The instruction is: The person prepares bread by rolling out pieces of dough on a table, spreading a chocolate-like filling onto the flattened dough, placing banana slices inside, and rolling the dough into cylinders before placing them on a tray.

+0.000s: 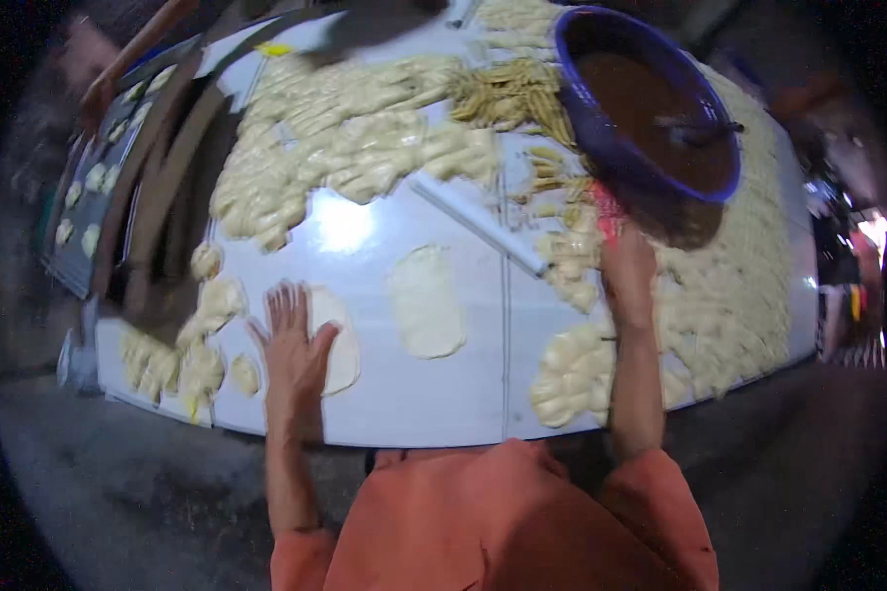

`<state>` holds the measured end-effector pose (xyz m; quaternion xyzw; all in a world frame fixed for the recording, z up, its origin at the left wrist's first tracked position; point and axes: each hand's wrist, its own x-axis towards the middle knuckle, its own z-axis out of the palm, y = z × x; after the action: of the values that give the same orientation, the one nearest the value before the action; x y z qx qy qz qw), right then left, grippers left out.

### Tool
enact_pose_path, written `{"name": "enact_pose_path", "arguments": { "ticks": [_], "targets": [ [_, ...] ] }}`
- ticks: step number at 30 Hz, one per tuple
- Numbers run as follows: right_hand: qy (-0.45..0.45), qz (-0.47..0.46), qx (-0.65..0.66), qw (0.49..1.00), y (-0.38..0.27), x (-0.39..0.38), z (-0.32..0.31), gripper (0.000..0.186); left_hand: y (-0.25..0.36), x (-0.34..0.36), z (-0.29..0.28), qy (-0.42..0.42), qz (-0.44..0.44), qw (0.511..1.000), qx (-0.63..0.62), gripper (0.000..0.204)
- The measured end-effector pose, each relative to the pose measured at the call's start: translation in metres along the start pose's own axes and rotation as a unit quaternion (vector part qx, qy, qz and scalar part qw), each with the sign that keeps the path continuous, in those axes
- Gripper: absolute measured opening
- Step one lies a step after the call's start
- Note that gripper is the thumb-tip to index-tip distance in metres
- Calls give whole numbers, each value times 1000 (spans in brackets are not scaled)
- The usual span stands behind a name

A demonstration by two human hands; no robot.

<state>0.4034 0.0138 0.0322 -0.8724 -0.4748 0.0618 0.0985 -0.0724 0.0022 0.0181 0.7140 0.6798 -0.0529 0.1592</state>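
My left hand (pixel 296 340) lies flat with its fingers spread, palm down on a thin pale sheet of dough (pixel 343 355). To its right a second flattened dough sheet (pixel 427 301) lies on the white tabletop. My right hand (pixel 628 264) reaches out below a purple tub (pixel 572 89) of brown filling (pixel 636 98). Its fingers are closed at a pinkish-red thing (pixel 609 209), blurred, whose kind I cannot make out. Between the hands a white rod like a rolling pin (pixel 478 225) rests at a slant. Yellowish strips (pixel 517 94) are piled beside the tub.
Glossy dough pieces (pixel 355 148) cover the far left of the table, with more pieces (pixel 572 377) near my right forearm. Rows of dough (pixel 729 305) fill the right side. A dark-handled utensil (pixel 705 128) sits in the filling. Another person's arm (pixel 133 54) reaches over a tray (pixel 108 197) of dough pieces.
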Motion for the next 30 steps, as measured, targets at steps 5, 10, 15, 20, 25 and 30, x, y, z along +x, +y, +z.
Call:
{"name": "enact_pose_path", "arguments": {
  "ticks": [5,10,15,20,25,30],
  "targets": [
    [125,-50,10,991,25,-3,-10,25,2,1,9,44,-18,999,-17,79],
    [71,-65,191,977,35,-27,-67,28,-22,13,32,99,-94,990,-18,65],
    [125,-94,184,970,26,31,-140,27,-25,15,46,159,-118,979,-38,63],
    [5,-175,-56,983,34,146,-144,27,-27,16,48,212,-104,969,-72,66],
    [-132,-255,-108,952,32,188,-102,28,-21,13,42,270,-87,951,-122,71],
    [-245,-206,64,945,51,211,-105,34,-26,10,44,269,-96,949,-133,72]
  ]
}}
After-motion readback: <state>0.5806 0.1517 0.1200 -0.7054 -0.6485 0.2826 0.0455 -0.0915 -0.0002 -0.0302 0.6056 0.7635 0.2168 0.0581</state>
